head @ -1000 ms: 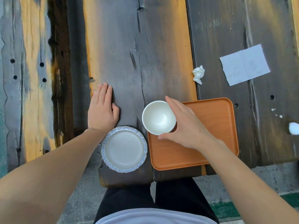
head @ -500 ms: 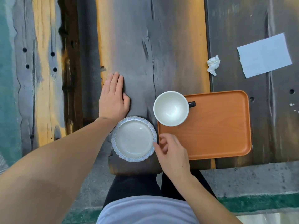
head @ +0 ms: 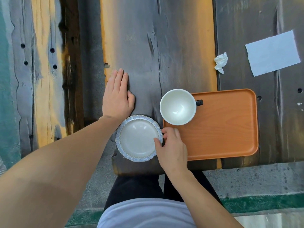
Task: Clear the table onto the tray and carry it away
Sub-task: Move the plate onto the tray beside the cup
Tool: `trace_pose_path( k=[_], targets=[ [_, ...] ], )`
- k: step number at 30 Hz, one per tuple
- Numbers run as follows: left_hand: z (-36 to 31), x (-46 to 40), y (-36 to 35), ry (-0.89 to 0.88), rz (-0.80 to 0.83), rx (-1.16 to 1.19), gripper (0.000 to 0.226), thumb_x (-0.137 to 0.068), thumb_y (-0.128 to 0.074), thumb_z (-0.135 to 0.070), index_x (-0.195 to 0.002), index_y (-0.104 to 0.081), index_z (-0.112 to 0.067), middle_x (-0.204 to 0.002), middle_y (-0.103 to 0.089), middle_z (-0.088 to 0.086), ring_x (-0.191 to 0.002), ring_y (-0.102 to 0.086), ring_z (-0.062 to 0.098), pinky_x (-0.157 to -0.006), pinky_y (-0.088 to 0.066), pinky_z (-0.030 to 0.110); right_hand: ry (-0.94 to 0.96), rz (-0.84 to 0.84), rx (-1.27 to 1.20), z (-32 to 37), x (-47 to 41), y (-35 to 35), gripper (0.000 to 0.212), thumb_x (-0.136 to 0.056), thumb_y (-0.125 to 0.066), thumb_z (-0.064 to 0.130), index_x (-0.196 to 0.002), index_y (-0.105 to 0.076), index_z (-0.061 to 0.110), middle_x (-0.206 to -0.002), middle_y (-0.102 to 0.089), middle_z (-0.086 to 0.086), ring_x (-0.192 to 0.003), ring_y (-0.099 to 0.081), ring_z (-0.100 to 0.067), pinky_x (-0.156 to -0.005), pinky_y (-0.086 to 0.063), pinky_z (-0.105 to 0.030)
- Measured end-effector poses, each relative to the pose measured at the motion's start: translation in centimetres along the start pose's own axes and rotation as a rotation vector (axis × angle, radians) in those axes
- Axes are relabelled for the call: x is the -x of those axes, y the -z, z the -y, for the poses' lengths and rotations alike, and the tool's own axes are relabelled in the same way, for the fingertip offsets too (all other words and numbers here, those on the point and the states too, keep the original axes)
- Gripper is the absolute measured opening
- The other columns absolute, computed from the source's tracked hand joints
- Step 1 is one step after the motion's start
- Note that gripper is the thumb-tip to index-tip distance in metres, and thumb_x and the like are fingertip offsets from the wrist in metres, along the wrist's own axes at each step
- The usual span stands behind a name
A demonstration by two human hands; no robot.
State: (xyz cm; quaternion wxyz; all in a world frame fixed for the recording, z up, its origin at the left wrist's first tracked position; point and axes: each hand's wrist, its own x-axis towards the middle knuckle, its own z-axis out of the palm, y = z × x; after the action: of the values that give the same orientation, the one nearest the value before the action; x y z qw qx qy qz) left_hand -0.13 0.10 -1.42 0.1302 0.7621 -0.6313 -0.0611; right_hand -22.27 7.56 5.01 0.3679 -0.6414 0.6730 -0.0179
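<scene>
An orange tray lies at the table's near edge. A white cup with a dark handle stands on the tray's far-left corner. Left of the tray sits a white saucer with a blue frilled rim. My right hand pinches the saucer's right rim, thumb on top and fingers curled at the edge. Flat on the wood beyond the saucer rests my left hand, fingers straight. A crumpled tissue and a flat white napkin lie farther back on the right.
The table is dark, weathered planks with gaps and holes. Its near edge runs just below the tray and saucer, with grey pavement and my legs beneath. A few white crumbs sit right of the tray.
My right hand let go of the cup, which now stands on the tray, then moved down and left and took hold of the saucer's right rim. My left hand stayed put.
</scene>
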Motion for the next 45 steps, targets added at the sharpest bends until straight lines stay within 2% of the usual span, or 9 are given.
trace_pose_path(
  k=[7, 14, 22, 25, 28, 31, 33, 39, 45],
  targets=[
    [-0.2, -0.1, 0.3, 0.009, 0.024, 0.003, 0.056, -0.099, -0.041, -0.020, -0.151, -0.045, 0.001, -0.159, -0.043, 0.020, -0.151, -0.035, 0.037, -0.127, -0.025, 0.047, -0.056, -0.033, -0.042, 0.7, 0.2, -0.5, 0.030, -0.090, -0.068, 0.025, -0.116, -0.053, 0.025, -0.109, -0.054, 0.008, -0.086, -0.061, -0.013, -0.069, -0.052, -0.030],
    [-0.3, 0.1, 0.5, 0.012, 0.044, 0.005, 0.057, -0.099, -0.040, -0.021, -0.151, -0.045, 0.001, -0.159, -0.043, 0.020, -0.151, -0.035, 0.037, -0.126, -0.027, 0.049, 0.038, 0.035, -0.204, 0.0, 0.9, -0.3, 0.017, -0.090, -0.061, 0.021, -0.099, -0.050, 0.029, -0.087, -0.055, 0.012, -0.075, -0.055, -0.010, -0.064, -0.050, -0.033],
    [-0.6, -0.3, 0.8, 0.007, 0.037, 0.030, 0.055, -0.097, -0.044, -0.014, -0.148, -0.047, 0.006, -0.157, -0.044, 0.025, -0.149, -0.037, 0.042, -0.126, -0.027, 0.050, 0.100, 0.158, -0.254, -1.7, 1.0, 1.1, 0.044, -0.096, -0.056, 0.023, -0.130, -0.038, 0.043, -0.086, -0.063, 0.011, -0.067, -0.060, -0.009, -0.058, -0.049, -0.030],
    [-1.1, 0.4, 1.1, 0.047, 0.058, 0.046, 0.055, -0.095, -0.046, -0.011, -0.147, -0.047, 0.007, -0.157, -0.043, 0.026, -0.149, -0.036, 0.043, -0.127, -0.024, 0.049, 0.109, 0.198, -0.294, -2.4, 1.0, 2.1, 0.048, -0.096, -0.052, 0.026, -0.137, -0.035, 0.045, -0.099, -0.058, 0.022, -0.080, -0.059, 0.001, -0.064, -0.042, -0.013],
    [-2.2, 2.2, 1.4, 0.104, 0.087, 0.057, 0.055, -0.095, -0.048, -0.011, -0.148, -0.047, 0.005, -0.158, -0.041, 0.026, -0.149, -0.035, 0.044, -0.126, -0.025, 0.050, 0.127, 0.246, -0.334, -3.8, 1.2, 3.8, 0.046, -0.094, -0.044, 0.031, -0.137, -0.033, 0.045, -0.118, -0.055, 0.024, -0.106, -0.055, 0.005, -0.078, -0.051, -0.017],
    [-4.0, 4.3, 1.2, 0.163, 0.093, 0.052, 0.057, -0.093, -0.046, -0.013, -0.147, -0.047, 0.007, -0.158, -0.040, 0.028, -0.149, -0.034, 0.046, -0.125, -0.026, 0.054, 0.144, 0.286, -0.287, -6.6, 1.2, 5.9, 0.041, -0.094, -0.038, 0.032, -0.132, -0.030, 0.043, -0.101, -0.062, 0.010, -0.084, -0.061, -0.011, -0.066, -0.057, -0.042],
    [-5.6, 5.8, 0.7, 0.237, 0.086, 0.060, 0.057, -0.094, -0.045, -0.014, -0.148, -0.046, 0.005, -0.159, -0.039, 0.028, -0.150, -0.032, 0.045, -0.125, -0.025, 0.054, 0.152, 0.317, -0.256, -8.6, 1.1, 7.6, 0.038, -0.094, -0.035, 0.035, -0.129, -0.029, 0.046, -0.090, -0.064, 0.000, -0.074, -0.060, -0.019, -0.061, -0.054, -0.048],
    [-10.8, 11.1, -1.3, 0.386, 0.056, 0.045, 0.059, -0.099, -0.037, -0.022, -0.155, -0.038, -0.004, -0.166, -0.030, 0.019, -0.157, -0.022, 0.037, -0.129, -0.014, 0.049, 0.149, 0.294, -0.261, -14.4, -0.8, 11.8, 0.028, -0.101, -0.034, 0.032, -0.123, -0.031, 0.049, -0.094, -0.064, 0.007, -0.080, -0.061, -0.013, -0.063, -0.055, -0.040],
    [-11.1, 11.8, -2.8, 0.420, -0.003, -0.027, 0.060, -0.097, -0.035, -0.027, -0.155, -0.037, -0.011, -0.166, -0.031, 0.015, -0.157, -0.022, 0.032, -0.129, -0.013, 0.045, 0.114, 0.233, -0.273, -16.4, -3.2, 12.0, 0.022, -0.105, -0.032, 0.031, -0.116, -0.031, 0.051, -0.082, -0.066, -0.005, -0.055, -0.053, -0.008, -0.046, -0.047, -0.035]
  ],
)
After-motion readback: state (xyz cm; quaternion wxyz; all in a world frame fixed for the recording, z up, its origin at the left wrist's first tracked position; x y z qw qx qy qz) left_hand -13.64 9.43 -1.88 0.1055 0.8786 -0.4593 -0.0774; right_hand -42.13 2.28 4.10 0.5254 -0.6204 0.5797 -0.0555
